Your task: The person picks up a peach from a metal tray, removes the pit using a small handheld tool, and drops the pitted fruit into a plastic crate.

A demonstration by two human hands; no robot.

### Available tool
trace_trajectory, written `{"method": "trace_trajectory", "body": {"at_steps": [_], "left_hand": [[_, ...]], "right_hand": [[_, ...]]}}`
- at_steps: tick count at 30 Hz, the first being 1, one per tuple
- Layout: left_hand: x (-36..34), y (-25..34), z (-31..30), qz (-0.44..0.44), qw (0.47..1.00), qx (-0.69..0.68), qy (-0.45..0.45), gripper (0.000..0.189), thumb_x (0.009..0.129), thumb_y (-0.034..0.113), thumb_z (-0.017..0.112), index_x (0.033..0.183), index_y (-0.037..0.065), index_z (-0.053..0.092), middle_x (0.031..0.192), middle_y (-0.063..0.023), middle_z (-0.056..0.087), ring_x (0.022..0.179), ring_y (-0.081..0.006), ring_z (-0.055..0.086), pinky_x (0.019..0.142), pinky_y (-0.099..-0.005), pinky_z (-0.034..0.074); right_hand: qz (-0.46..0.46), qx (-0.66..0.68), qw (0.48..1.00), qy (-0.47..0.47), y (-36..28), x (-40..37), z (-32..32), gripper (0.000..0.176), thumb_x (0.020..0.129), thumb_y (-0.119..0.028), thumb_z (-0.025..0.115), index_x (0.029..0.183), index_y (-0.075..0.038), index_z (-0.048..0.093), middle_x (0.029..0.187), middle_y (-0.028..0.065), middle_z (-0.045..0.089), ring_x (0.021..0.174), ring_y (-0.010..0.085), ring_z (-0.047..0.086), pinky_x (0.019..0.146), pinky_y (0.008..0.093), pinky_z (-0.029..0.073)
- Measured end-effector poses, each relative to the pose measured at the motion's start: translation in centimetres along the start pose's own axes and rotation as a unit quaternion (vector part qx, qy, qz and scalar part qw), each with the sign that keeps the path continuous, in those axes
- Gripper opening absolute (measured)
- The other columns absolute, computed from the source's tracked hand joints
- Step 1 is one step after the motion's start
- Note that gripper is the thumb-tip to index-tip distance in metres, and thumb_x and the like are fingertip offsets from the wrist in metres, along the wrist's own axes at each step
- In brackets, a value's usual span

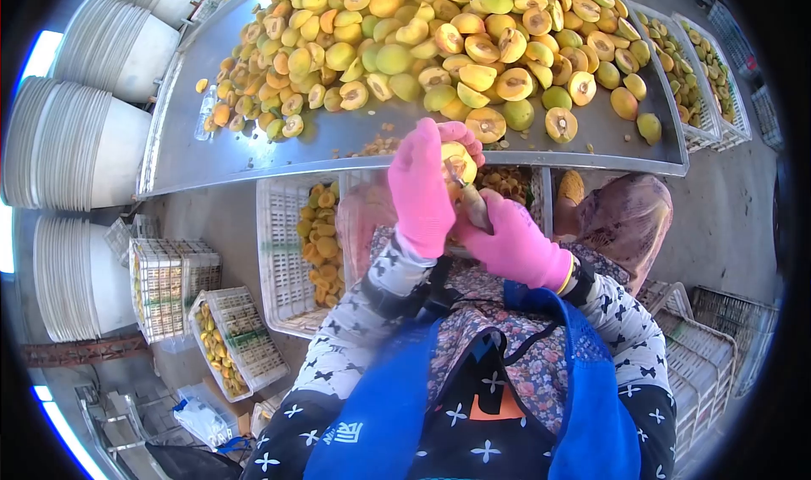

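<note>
My left hand (420,193), in a pink glove, is closed around a yellow peach half (457,154) just over the near edge of the metal table. My right hand (522,245), also pink-gloved, grips the pale handle of a small pitting knife (475,207). Its metal tip is at the cut face of the peach half, close to the stone. On the metal table (190,155) beyond my hands lies a big heap of halved yellow peaches (405,45), many with stones showing.
Below the table edge, a white crate (283,252) holds peach halves (322,248). More crates (241,341) stand at left and right (688,362). Stacked white tubs (72,142) line the left side. A clear bottle (205,113) lies on the table.
</note>
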State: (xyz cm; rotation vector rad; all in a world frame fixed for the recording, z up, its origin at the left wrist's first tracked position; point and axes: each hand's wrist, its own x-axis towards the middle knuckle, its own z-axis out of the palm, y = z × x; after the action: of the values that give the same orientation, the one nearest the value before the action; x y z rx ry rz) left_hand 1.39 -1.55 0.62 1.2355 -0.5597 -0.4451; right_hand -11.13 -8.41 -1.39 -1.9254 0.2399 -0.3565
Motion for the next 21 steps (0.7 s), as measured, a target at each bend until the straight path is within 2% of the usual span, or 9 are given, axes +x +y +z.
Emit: {"method": "trace_trajectory", "body": {"at_steps": [3, 4, 10, 11, 14, 15, 17, 19, 21], "left_hand": [[-0.2, 0.4, 0.8, -0.056, 0.995, -0.061, 0.053, 0.050, 0.107, 0.039, 0.038, 0.101, -0.004, 0.063, 0.090, -0.0159, 0.068, 0.080, -0.0258, 0.068, 0.077, -0.0361, 0.056], [-0.2, 0.6, 1.1, -0.065, 0.994, -0.069, 0.060, 0.052, 0.107, 0.040, 0.037, 0.098, -0.004, 0.063, 0.087, -0.0164, 0.068, 0.077, -0.0262, 0.068, 0.075, -0.0358, 0.057], [1.8, 1.9, -2.4, -0.232, 0.928, -0.172, -0.237, 0.043, 0.106, 0.032, 0.044, 0.095, -0.004, 0.064, 0.087, -0.0177, 0.067, 0.071, -0.0274, 0.066, 0.068, -0.0370, 0.056], [1.8, 1.4, -2.3, -0.246, 0.932, -0.173, -0.201, 0.042, 0.104, 0.033, 0.048, 0.093, -0.004, 0.065, 0.088, -0.0174, 0.068, 0.076, -0.0256, 0.067, 0.070, -0.0349, 0.056], [1.8, 1.8, -6.0, -0.096, 0.977, 0.019, -0.187, 0.037, 0.100, 0.030, 0.056, 0.098, -0.005, 0.067, 0.093, -0.0153, 0.070, 0.081, -0.0210, 0.068, 0.072, -0.0306, 0.055], [1.1, 3.5, -9.5, -0.118, 0.974, 0.122, -0.150, 0.028, 0.096, 0.022, 0.060, 0.105, -0.004, 0.068, 0.097, -0.0126, 0.070, 0.084, -0.0174, 0.066, 0.075, -0.0284, 0.054], [0.2, 6.9, -16.0, -0.128, 0.892, 0.421, -0.103, 0.029, 0.091, 0.016, 0.067, 0.116, 0.000, 0.068, 0.104, -0.0081, 0.071, 0.090, -0.0122, 0.065, 0.079, -0.0261, 0.052], [0.0, 8.4, -17.7, -0.052, 0.876, 0.478, 0.035, 0.031, 0.093, 0.021, 0.065, 0.117, 0.001, 0.069, 0.105, -0.0077, 0.071, 0.088, -0.0123, 0.066, 0.080, -0.0257, 0.052], [0.9, 6.7, -16.3, -0.059, 0.920, 0.386, 0.025, 0.034, 0.094, 0.026, 0.065, 0.117, 0.001, 0.069, 0.105, -0.0089, 0.071, 0.089, -0.0135, 0.067, 0.081, -0.0259, 0.053]], "right_hand": [[0.257, 0.247, 0.929, -0.099, -1.7, 0.2, -0.4, 0.019, 0.088, -0.014, 0.065, 0.100, -0.001, 0.058, 0.072, 0.0061, 0.060, 0.052, 0.0150, 0.055, 0.050, 0.0315, 0.045], [0.266, 0.293, 0.909, -0.127, -2.4, 0.4, -1.4, 0.018, 0.088, -0.014, 0.065, 0.098, -0.001, 0.058, 0.070, 0.0051, 0.059, 0.049, 0.0137, 0.053, 0.048, 0.0297, 0.043], [0.241, 0.440, 0.806, -0.315, -1.5, -0.1, -3.9, 0.014, 0.090, -0.014, 0.065, 0.092, -0.001, 0.059, 0.065, 0.0007, 0.055, 0.045, 0.0099, 0.049, 0.043, 0.0242, 0.037], [0.253, 0.459, 0.784, -0.332, -2.0, 0.0, -4.3, 0.016, 0.089, -0.016, 0.068, 0.092, -0.003, 0.059, 0.066, -0.0003, 0.054, 0.047, 0.0096, 0.050, 0.044, 0.0233, 0.038], [0.285, 0.324, 0.865, -0.257, -2.1, -0.1, -4.3, 0.019, 0.087, -0.020, 0.070, 0.090, -0.003, 0.061, 0.066, 0.0006, 0.057, 0.050, 0.0099, 0.054, 0.046, 0.0233, 0.040], [0.272, 0.151, 0.914, -0.259, -0.9, -0.5, -4.3, 0.023, 0.087, -0.023, 0.071, 0.096, -0.005, 0.062, 0.071, 0.0040, 0.060, 0.055, 0.0140, 0.058, 0.051, 0.0277, 0.044], [0.170, -0.024, 0.939, -0.297, 2.1, -1.8, -5.2, 0.034, 0.086, -0.033, 0.070, 0.100, -0.004, 0.059, 0.080, 0.0153, 0.065, 0.072, 0.0314, 0.065, 0.066, 0.0409, 0.050], [0.146, -0.095, 0.939, -0.297, 3.8, -2.7, -5.5, 0.040, 0.086, -0.039, 0.069, 0.097, -0.003, 0.058, 0.086, 0.0210, 0.067, 0.084, 0.0392, 0.066, 0.075, 0.0460, 0.050], [0.132, -0.140, 0.942, -0.277, 4.9, -2.7, -5.7, 0.041, 0.086, -0.040, 0.067, 0.095, -0.002, 0.057, 0.086, 0.0223, 0.067, 0.091, 0.0422, 0.064, 0.079, 0.0485, 0.049]]}}
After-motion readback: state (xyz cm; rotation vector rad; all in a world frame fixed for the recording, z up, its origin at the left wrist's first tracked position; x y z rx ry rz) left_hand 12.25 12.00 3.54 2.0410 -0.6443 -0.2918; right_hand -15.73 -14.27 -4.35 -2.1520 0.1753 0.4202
